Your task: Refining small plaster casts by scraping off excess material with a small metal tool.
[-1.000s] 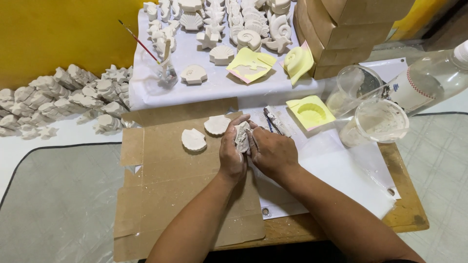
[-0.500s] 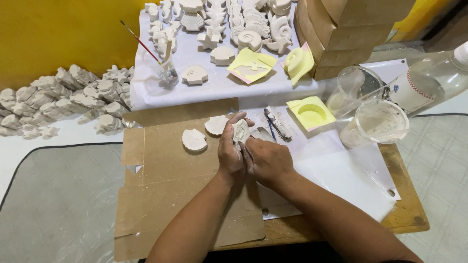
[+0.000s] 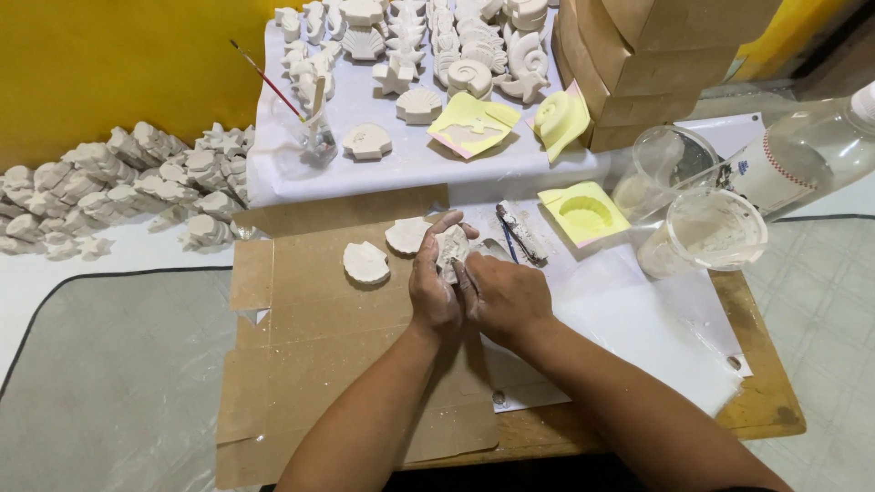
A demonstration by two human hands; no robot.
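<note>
Head view: both hands meet over the cardboard sheet [image 3: 310, 310] on the tabletop. Left hand [image 3: 432, 290] cradles a white plaster cast [image 3: 451, 248] upright, fingers closed round it; right hand [image 3: 499, 293] pinches its edge, seemingly steadying. Two shell casts [image 3: 365, 262] lie just beside, flat.

Mostly hidden: white cast [image 3: 453, 248], wrapped by left hand [image 3: 432, 290] and right hand [image 3: 503, 296]; shape not readable. Tool under right fingers, if any, impossible to tell. Bottle [image 3: 802, 155] cut off at right edge (cap barely in). Boxes [image 3: 656, 55] cropped at top, as are back rows of shells [image 3: 456, 36]. Pile [image 3: 109, 182] running off left edge, pieces too small to sort. Forearms cut off at bottom. Cup [image 3: 702, 232] contents unclear through cloudy wall.
</note>
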